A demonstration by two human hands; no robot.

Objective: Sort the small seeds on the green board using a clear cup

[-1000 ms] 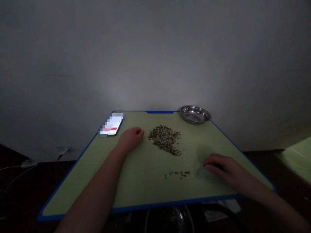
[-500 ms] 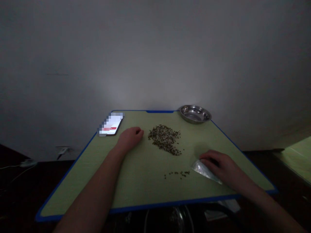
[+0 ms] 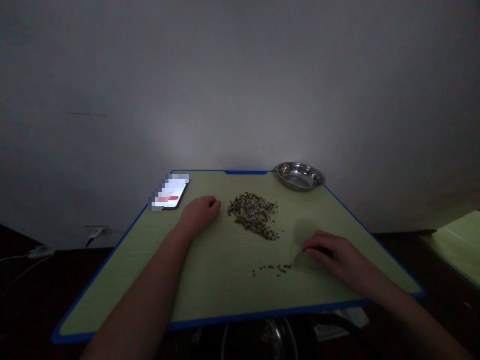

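Right hand (image 3: 333, 252): thumb and index finger closed in a pinch on the upper edge of a thin clear plastic piece (image 3: 299, 260), faint, exact shape hard to read. Plastic extends below and to the left of the fingertips, low over the table (image 3: 213, 285), its left edge right by a short loose row of small dark seeds (image 3: 270, 267); can't tell if it touches them. Main seed pile (image 3: 253, 214), dark and pale bits mixed, lies mid-table, farther from the person than the row and well apart from the pinch, between the two hands. Left hand (image 3: 200, 212): fingers curled shut, resting on the table left of the pile, near but not touching it; can't tell if anything is inside. Phone (image 3: 172, 194), screen lit and partly pixelated, lies at the far left. Stainless steel bowl (image 3: 300, 177) sits at the far right corner, upright. Table green with blue edging, against a grey wall (image 3: 240, 100).
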